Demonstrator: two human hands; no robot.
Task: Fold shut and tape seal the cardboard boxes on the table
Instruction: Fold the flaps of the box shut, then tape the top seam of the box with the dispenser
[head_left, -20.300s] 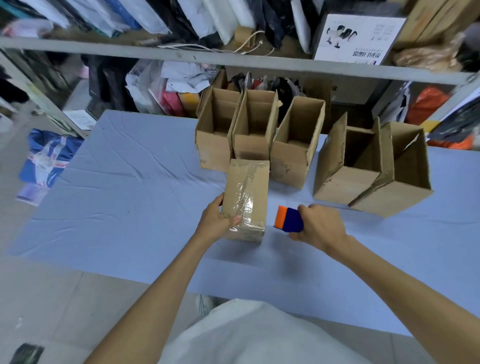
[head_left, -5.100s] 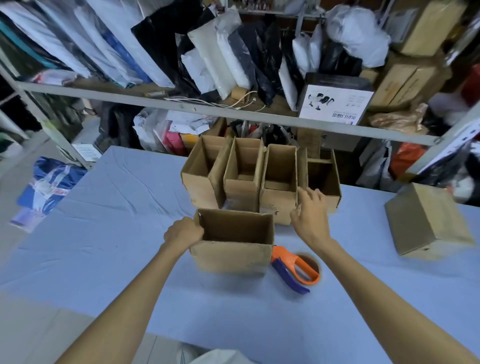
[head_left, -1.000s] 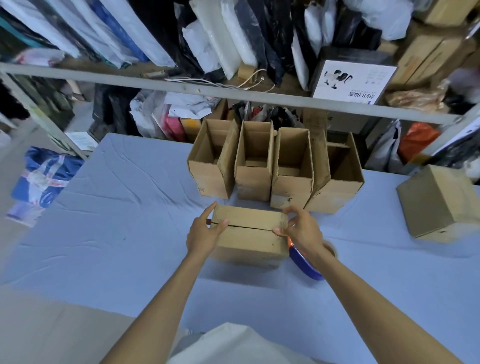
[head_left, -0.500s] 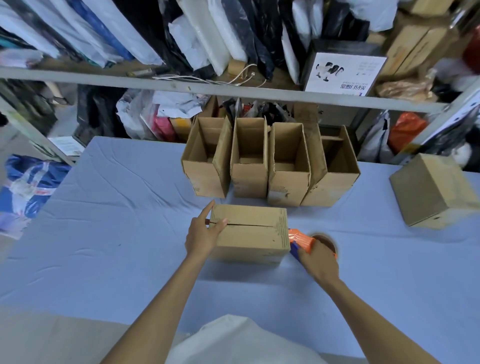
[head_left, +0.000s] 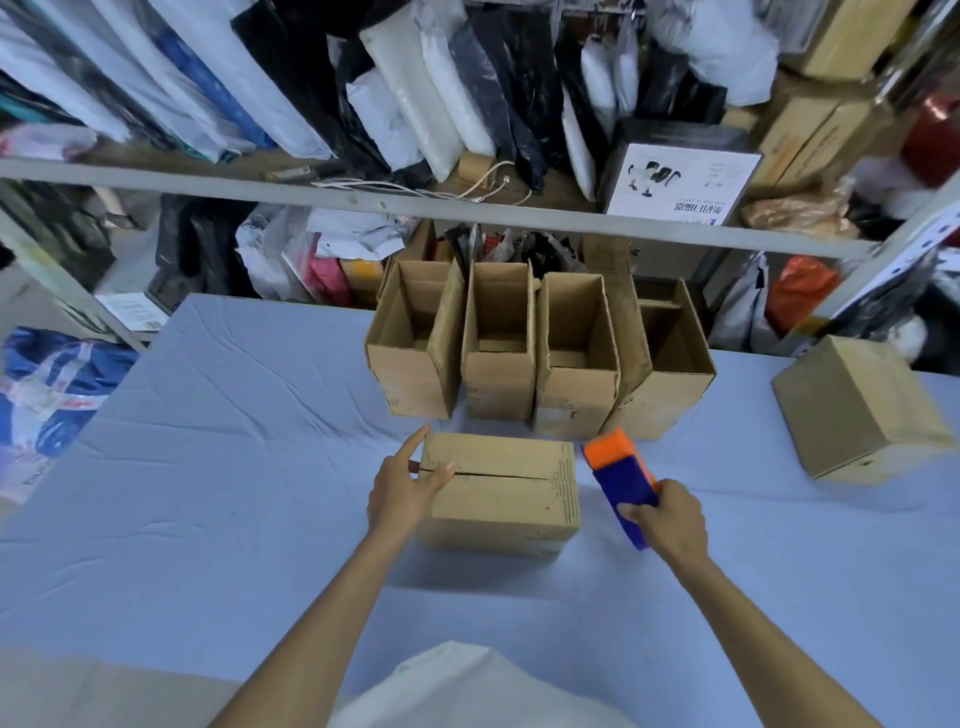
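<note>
Blue table (head_left: 234, 467): cardboard box (head_left: 504, 499), flaps flat, dark seam; tape dispenser (head_left: 621, 478) beside.

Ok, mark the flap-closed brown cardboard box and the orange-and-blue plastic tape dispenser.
flap-closed brown cardboard box (head_left: 506, 501): head view, on the near top flap, just below the seam.
orange-and-blue plastic tape dispenser (head_left: 623, 478): head view, on the blue body.

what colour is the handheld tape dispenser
The plastic tape dispenser is orange in front, blue behind; head view.
</note>
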